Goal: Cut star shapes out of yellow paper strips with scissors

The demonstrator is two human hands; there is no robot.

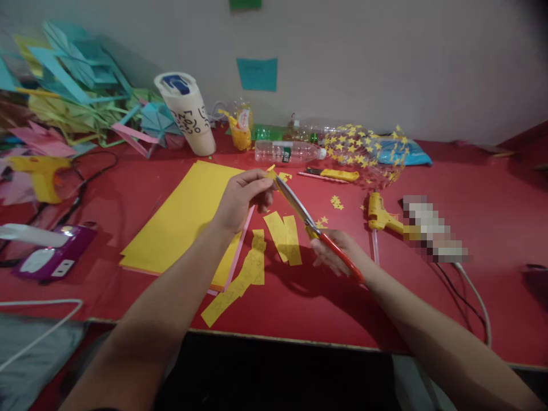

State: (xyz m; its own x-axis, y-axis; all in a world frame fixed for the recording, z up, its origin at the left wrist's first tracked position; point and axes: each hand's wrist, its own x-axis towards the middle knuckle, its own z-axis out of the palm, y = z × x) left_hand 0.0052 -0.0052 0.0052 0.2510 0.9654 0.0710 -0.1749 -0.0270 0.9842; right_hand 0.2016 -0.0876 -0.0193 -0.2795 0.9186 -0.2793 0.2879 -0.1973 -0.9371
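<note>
Between the thumb and fingers of my left hand (247,198) is a small piece of yellow paper (273,172), its outline mostly hidden. My right hand (336,251) grips a pair of scissors (295,201) with red handles. The blade tips reach the paper by my left fingertips; whether they are touching it I cannot tell. Below on the table lie several yellow paper strips (244,279) with faint pencil marks, and two shorter strips (293,240). Small cut-out yellow stars (337,202) lie beyond the scissors. Under my left forearm rests a stack of yellow paper sheets (180,217).
On the red table (462,308) stand a white tumbler (188,117) and a clear bottle (285,152) lying down. A utility knife (338,174) lies in front. Glue guns (379,211) with cords sit both sides. Folded paper shapes (81,74) crowd the back left.
</note>
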